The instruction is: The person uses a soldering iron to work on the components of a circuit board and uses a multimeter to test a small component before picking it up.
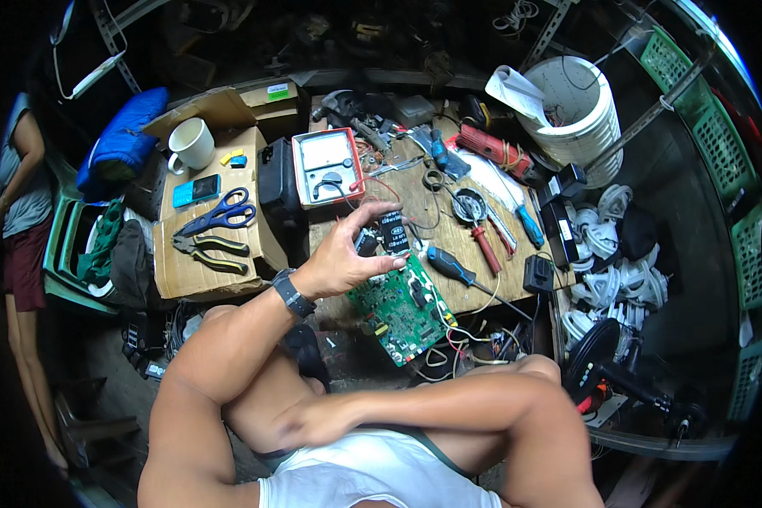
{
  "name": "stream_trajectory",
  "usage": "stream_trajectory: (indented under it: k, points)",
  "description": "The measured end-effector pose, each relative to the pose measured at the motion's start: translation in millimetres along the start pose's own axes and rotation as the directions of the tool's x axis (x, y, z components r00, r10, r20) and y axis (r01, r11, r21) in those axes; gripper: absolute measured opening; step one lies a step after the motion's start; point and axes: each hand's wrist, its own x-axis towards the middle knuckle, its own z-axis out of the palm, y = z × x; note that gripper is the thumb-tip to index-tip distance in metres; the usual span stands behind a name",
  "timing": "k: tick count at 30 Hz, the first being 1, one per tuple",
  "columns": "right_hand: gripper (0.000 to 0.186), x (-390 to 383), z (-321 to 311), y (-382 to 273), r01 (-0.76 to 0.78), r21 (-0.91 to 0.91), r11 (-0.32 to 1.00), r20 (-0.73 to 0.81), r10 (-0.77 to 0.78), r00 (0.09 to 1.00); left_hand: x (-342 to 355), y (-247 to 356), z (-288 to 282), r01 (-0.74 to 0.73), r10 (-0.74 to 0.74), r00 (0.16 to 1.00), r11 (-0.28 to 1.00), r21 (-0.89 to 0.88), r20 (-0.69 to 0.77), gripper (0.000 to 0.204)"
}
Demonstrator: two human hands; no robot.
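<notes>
My left hand [347, 250], with a dark watch on its wrist, curls round the upper end of a green circuit board [398, 313]. Its thumb and fingers grip beside the large black capacitors [393, 230] there. Small parts and wires cover the board, which slants over the table's near edge. My right hand [317, 421] lies across my thigh, its fingers smeared by motion. Just right of the board rests a blue-and-black screwdriver [450, 265]. Beyond it are a red-handled soldering iron [485, 249] and a round metal tin [468, 206].
Scissors [220, 213], pliers [212, 252], a phone [197, 191] and a mug [192, 144] sit on cardboard at left. A red-edged box [328, 167] stands behind my left hand. White lamp parts [614, 271] and a bucket [577, 106] are at right. Another person [25, 195] stands far left.
</notes>
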Motion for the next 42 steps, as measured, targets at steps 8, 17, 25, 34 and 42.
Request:
stream_trajectory:
  k: [8, 17, 25, 34, 42]
  points:
    - [0.035, 153.2, 155.0, 1.4, 0.356, 0.248, 0.901, 0.076, -0.385, 0.92, -5.0, 6.4, 8.6, 0.074, -0.068, 0.997, 0.967, -0.244, 0.031, 0.083]
    - [0.032, 155.0, 144.8, 3.9, 0.452, 0.174, 0.875, 0.139, -0.477, 0.868, -16.2, 12.7, -0.4, 0.077, -0.069, 0.997, 0.947, -0.31, 0.037, 0.087]
    - [0.03, 204.9, 167.2, 41.2, 0.578, 0.283, 0.765, 0.205, -0.637, 0.743, -13.8, 14.6, 1.9, 0.081, -0.068, 0.996, 0.949, -0.306, 0.053, 0.089]
    - [0.018, 146.5, 117.1, -6.4, 0.533, 0.309, 0.788, 0.19, -0.6, 0.777, -13.6, 8.9, 1.2, 0.091, -0.077, 0.995, 0.956, -0.277, 0.063, 0.088]
    - [0.023, 59.8, 8.0, -56.5, 0.208, 0.148, 0.967, 0.368, -0.249, 0.896, -17.6, 16.3, -7.7, 0.073, -0.065, 0.997, 0.947, -0.312, 0.036, 0.089]
